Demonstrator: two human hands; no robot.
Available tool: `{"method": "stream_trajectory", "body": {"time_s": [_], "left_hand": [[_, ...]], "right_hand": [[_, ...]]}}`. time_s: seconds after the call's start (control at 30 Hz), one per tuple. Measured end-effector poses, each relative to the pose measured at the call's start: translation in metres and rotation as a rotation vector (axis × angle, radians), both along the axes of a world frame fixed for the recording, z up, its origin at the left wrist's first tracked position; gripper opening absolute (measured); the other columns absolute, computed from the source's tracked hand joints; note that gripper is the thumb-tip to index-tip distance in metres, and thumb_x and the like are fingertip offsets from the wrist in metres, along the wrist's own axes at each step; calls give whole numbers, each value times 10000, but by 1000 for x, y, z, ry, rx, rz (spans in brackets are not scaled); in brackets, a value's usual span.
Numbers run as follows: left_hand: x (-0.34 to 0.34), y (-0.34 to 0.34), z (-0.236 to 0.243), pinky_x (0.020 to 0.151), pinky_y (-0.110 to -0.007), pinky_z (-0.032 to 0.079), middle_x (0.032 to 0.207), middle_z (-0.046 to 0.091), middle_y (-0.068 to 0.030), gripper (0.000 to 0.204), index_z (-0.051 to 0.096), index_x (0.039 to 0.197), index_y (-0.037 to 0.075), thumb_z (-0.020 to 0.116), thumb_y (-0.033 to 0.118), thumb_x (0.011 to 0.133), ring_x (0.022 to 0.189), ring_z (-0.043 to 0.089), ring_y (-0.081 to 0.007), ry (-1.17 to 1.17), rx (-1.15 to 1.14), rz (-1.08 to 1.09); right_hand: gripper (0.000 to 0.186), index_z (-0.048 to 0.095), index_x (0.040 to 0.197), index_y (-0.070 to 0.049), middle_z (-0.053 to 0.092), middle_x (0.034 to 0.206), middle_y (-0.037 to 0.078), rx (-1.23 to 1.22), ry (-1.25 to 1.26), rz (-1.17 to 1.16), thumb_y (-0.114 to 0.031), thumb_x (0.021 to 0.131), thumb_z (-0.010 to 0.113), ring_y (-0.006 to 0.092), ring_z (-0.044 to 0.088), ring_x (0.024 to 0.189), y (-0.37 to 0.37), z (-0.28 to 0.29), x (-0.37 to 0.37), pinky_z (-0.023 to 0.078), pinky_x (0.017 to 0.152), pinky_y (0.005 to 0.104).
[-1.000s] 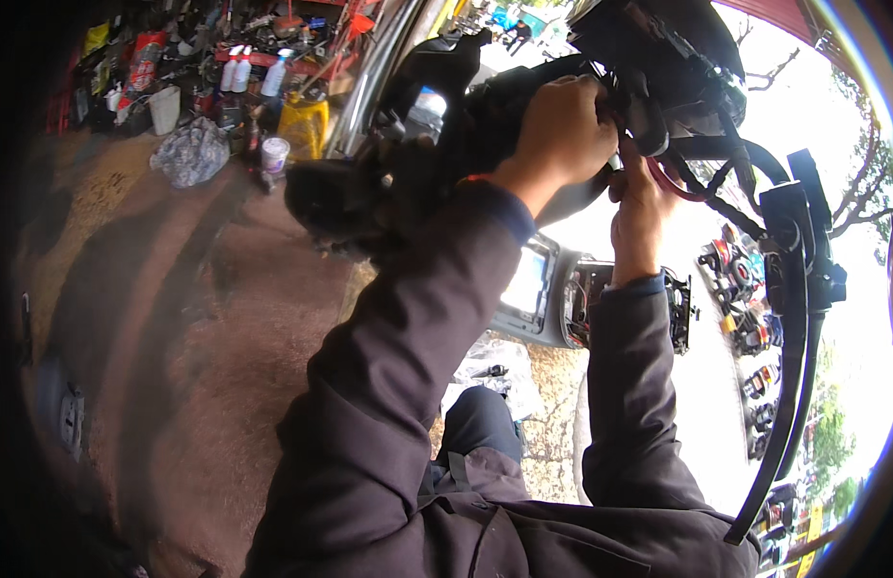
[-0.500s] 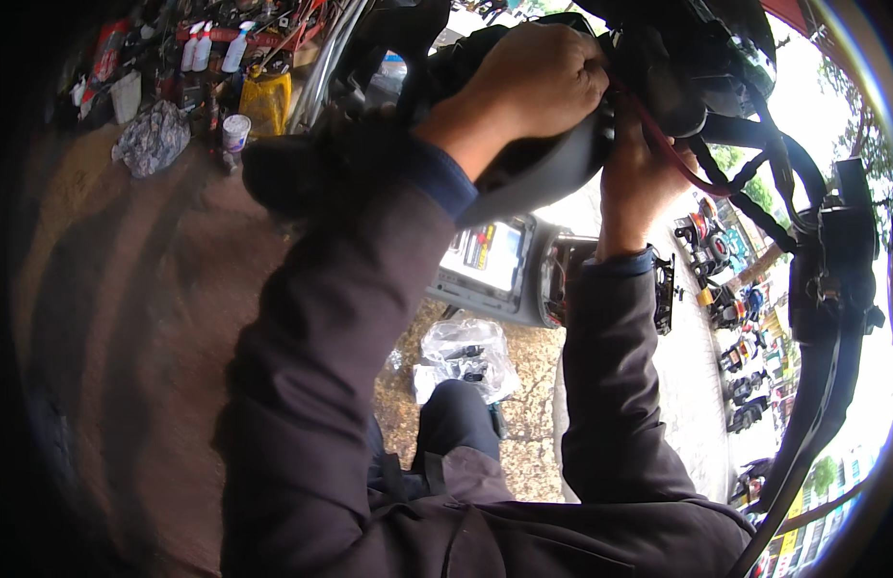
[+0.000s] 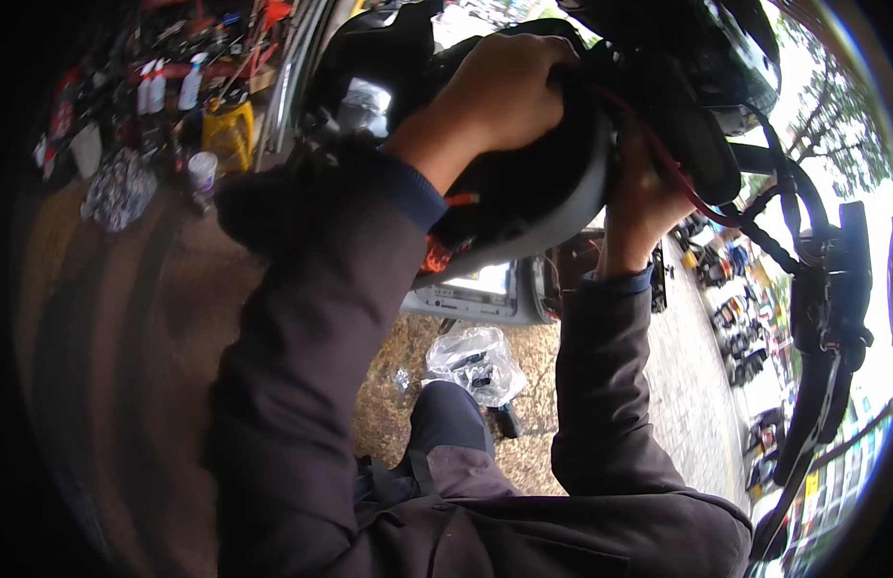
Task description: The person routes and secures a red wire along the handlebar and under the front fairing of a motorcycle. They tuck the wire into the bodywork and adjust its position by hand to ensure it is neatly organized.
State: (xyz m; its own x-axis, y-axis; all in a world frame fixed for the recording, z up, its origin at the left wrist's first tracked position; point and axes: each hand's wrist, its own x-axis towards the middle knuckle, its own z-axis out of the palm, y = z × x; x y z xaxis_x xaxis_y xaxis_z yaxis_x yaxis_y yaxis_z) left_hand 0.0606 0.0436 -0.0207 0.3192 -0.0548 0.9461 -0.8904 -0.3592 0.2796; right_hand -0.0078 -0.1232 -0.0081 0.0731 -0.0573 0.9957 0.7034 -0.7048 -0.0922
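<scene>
Through my remote feed I take this for a motorbike repair workshop, open to the street. I see a cluttered red rack (image 3: 173, 73) with spray bottles (image 3: 189, 87), long metal pipes (image 3: 290, 77) beside it, and dark bodywork (image 3: 533, 193) with loose wiring (image 3: 771, 249) close to me. Out on the paving (image 3: 692, 395), I see motorbikes (image 3: 740, 323) lined up.

Speckled brown floor (image 3: 539, 400) bore crumpled grey bag (image 3: 119, 190). White tub (image 3: 203, 171) stood just right of grey bag, yellow object (image 3: 228, 137) farther right. Clear bag (image 3: 465, 345), dark items (image 3: 480, 370) inside, lay well right of grey bag.
</scene>
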Motion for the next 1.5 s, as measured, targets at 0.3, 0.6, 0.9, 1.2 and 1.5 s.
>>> {"method": "stream_trajectory", "body": {"time_s": [0.3, 0.6, 0.9, 1.2, 1.5], "left_hand": [[8, -13, 5, 787, -353, 563, 921, 717, -73, 215, 739, 1023, 142, 694, 109, 816, 838, 700, -253, -89, -19, -96], [21, -21, 13, 750, -348, 564, 830, 718, -28, 153, 749, 897, 154, 716, 80, 768, 799, 689, -221, -233, -49, -165], [12, -19, 19, 709, -420, 538, 789, 675, -135, 65, 706, 822, 72, 743, 92, 773, 781, 671, -331, -49, -115, -301], [13, -16, 5, 798, -352, 554, 956, 732, -80, 287, 689, 1100, 111, 770, 193, 837, 921, 723, -256, -79, -132, -245], [5, -16, 6, 717, -392, 536, 947, 689, -173, 367, 666, 1110, 49, 770, 74, 759, 812, 686, -314, -65, -189, -296]], "right_hand": [[261, 736, 1066, 8, 754, 1001, 93, 8, 59, -141, 47, 809, 759, 164, 710, 891, 20, 3, -15, 553, 840, 308], [226, 740, 1042, 29, 750, 1028, 99, -34, 58, -280, 49, 818, 757, 172, 712, 924, 18, 3, -12, 558, 858, 302], [209, 718, 1073, 22, 737, 983, 84, 42, 163, -158, 28, 865, 696, 167, 691, 869, 2, -10, -15, 541, 831, 294], [371, 640, 1256, 17, 723, 1141, 97, 271, 471, 10, -161, 941, 723, 158, 688, 1003, -12, -20, -36, 542, 896, 291], [297, 674, 1224, -16, 701, 1129, 67, 172, 466, 17, -198, 989, 658, 124, 640, 1017, -14, -28, -44, 499, 893, 256]]}}
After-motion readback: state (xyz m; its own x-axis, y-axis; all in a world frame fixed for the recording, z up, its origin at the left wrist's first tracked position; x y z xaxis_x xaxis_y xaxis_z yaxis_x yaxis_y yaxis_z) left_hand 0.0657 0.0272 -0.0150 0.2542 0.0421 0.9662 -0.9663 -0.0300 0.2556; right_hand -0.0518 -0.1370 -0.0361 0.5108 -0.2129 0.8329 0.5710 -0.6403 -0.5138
